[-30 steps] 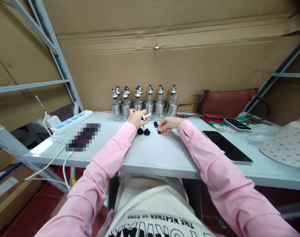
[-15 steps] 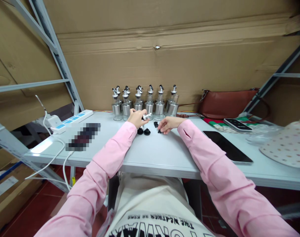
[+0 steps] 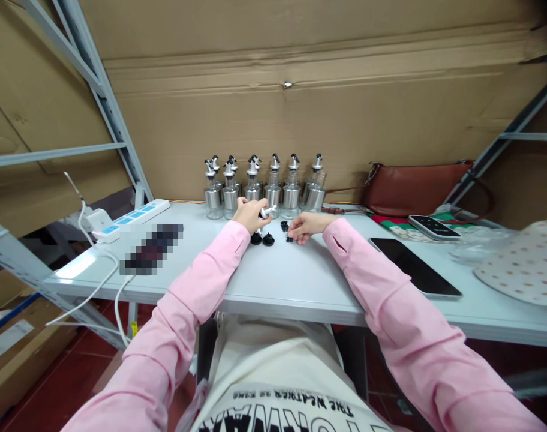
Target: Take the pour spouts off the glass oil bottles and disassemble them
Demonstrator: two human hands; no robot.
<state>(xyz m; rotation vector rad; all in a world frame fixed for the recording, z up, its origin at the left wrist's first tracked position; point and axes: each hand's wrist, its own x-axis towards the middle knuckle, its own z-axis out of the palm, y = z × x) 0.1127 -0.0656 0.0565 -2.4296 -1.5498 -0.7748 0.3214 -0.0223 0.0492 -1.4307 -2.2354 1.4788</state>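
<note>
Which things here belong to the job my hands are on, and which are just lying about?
Likely the job:
pale spout in left hand
small black pieces at right hand
round black parts
bottles

Likely lying about:
power strip
tablet
brown bag

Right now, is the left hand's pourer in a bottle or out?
Out: the left hand holds the pourer sideways in front of the glass bottles.

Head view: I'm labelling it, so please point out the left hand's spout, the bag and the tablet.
Spout [image 3: 269, 212]: head view, on its pale body.
Bag [image 3: 412, 190]: head view, on its brown front.
Tablet [image 3: 415, 264]: head view, on its dark screen.
</note>
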